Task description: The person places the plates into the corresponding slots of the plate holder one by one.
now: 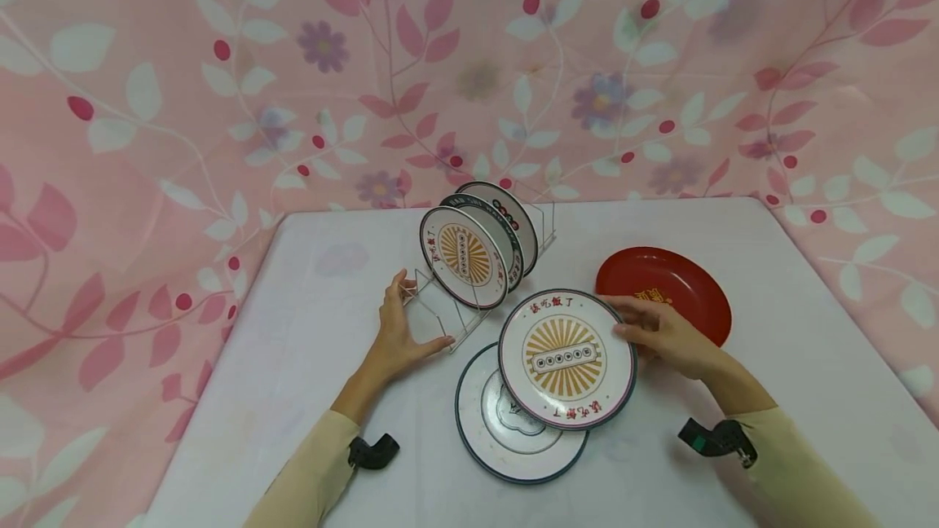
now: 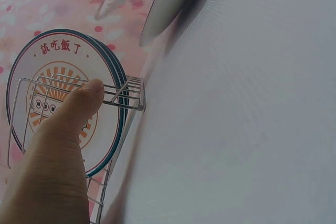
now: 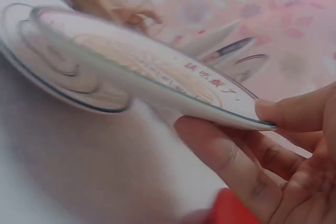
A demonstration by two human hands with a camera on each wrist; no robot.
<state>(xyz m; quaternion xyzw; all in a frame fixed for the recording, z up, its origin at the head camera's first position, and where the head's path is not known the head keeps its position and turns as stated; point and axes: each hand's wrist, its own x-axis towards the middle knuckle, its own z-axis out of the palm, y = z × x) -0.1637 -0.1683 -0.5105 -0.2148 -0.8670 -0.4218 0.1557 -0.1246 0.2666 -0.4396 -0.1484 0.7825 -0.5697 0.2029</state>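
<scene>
My right hand point(image 1: 671, 336) pinches the right rim of a round white plate point(image 1: 568, 358) with a gold sunburst and red characters. The right wrist view shows the thumb point(image 3: 294, 111) on top and fingers underneath. This plate is tilted above another round plate point(image 1: 487, 438), which lies on the table with concentric rings showing. My left hand point(image 1: 392, 341) holds the near end of a wire plate rack point(image 1: 469, 330), its thumb point(image 2: 86, 98) against the wires in the left wrist view. Several plates stand on edge in the rack, the front one point(image 1: 464, 257) bearing the same sunburst.
A red oval dish point(image 1: 697, 288) with gold lettering lies at the right, behind my right hand. The white tabletop point(image 1: 337, 267) ends at the back against a pink floral cloth point(image 1: 469, 88).
</scene>
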